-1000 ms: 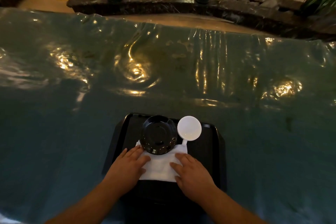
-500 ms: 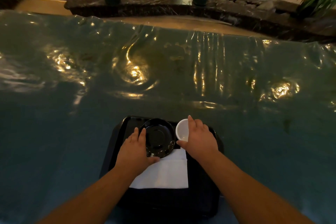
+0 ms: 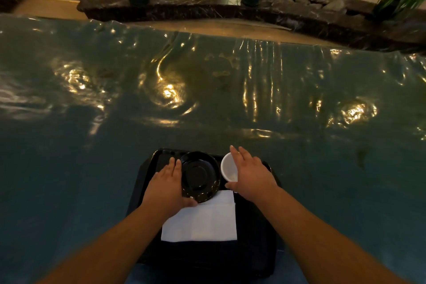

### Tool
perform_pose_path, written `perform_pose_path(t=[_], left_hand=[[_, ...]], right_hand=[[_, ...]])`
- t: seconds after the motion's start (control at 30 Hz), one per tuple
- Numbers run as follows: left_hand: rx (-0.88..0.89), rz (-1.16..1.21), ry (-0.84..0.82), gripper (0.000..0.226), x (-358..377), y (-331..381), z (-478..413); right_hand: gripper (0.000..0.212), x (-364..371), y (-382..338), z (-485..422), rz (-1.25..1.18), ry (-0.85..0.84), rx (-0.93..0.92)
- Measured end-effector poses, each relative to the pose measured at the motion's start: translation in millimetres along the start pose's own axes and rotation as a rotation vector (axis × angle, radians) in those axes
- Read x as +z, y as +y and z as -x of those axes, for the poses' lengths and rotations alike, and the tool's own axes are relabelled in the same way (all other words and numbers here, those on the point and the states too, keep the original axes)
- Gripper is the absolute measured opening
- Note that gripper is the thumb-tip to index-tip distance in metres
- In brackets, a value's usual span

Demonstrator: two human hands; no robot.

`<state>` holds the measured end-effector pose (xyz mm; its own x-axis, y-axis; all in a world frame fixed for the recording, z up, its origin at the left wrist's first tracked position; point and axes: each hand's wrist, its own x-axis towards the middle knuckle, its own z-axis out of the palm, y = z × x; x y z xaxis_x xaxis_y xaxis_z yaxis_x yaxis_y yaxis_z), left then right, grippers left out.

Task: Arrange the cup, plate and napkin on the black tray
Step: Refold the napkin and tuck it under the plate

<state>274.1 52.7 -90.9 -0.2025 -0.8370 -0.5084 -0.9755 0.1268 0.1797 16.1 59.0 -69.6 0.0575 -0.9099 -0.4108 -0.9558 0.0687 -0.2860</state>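
Napkin [image 3: 202, 221], plate [image 3: 200, 176] and cup [image 3: 228, 166] are all on the black tray [image 3: 147, 182] already, so most of the job looks done. The tray sits on the desk [image 3: 92, 168], which has a shiny blue-green cover, close to the person. The napkin is a white folded rectangle lying flat on the near part of the tray. Its long side runs left to right across the tray, and its edges look lined up with the tray's edges. The black plate sits flat at the far edge of the napkin, with its near rim lying over that edge. The white cup stands upright just to the right of the plate, with its open mouth facing up. I cannot see a handle, because the right hand hides that side. The left hand [image 3: 167, 188] rests on the left rim of the plate, with its fingers [image 3: 173, 163] close together along the rim and the thumb at the plate's near edge. The right hand [image 3: 252, 174] wraps around the right side of the cup, with its fingers [image 3: 237, 153] spread a little apart. I think only small nudges are left, to set the plate and cup neatly.
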Motion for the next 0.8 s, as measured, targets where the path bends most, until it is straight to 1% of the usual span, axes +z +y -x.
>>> perform_pose_path(t=[0.03,0.07,0.1,0.13,0.17,0.2,0.23,0.27,0.33,0.43,0.47,0.57,0.7,0.8], left_hand=[[0.012,0.037,0.025,0.135,2,-3,5],[0.041,0.077,0.084,0.13,4,-7,12],[0.093,0.107,0.171,0.12,8,-13,21],[0.165,0.121,0.264,0.103,15,-21,31],[0.244,0.119,0.342,0.083,23,-30,40],[0.31,0.105,0.383,0.066,32,-39,50],[0.352,0.081,0.377,0.055,41,-46,58],[0.369,0.049,0.343,0.048,48,-52,64],[0.37,-0.025,0.268,0.044,59,-61,72],[0.341,-0.094,0.207,0.048,61,-65,72],[0.329,-0.1,0.194,0.048,59,-65,71],[0.31,-0.132,0.146,0.049,53,-63,68],[0.293,-0.12,0.13,0.043,51,-61,66],[0.284,-0.106,0.119,0.054,50,-57,65]], right_hand=[[0.108,0,-3,8,0.0,0.049,-0.007],[0.099,2,-5,17,0.0,0.134,-0.043],[0.085,7,-7,28,-0.006,0.236,-0.113],[0.07,16,-6,40,-0.016,0.33,-0.21],[0.056,27,-5,53,-0.028,0.388,-0.31],[0.047,40,-3,65,-0.035,0.392,-0.392],[0.042,52,-1,77,-0.027,0.357,-0.447],[0.042,64,2,85,0.001,0.3,-0.467],[0.05,83,9,93,0.07,0.15,-0.411],[0.067,93,15,91,0.127,-0.045,-0.293],[0.069,94,16,89,0.146,-0.076,-0.278],[0.071,93,18,87,0.201,-0.105,-0.265],[0.069,93,19,93,0.238,-0.069,-0.262],[0.068,95,18,96,0.247,-0.048,-0.248]])
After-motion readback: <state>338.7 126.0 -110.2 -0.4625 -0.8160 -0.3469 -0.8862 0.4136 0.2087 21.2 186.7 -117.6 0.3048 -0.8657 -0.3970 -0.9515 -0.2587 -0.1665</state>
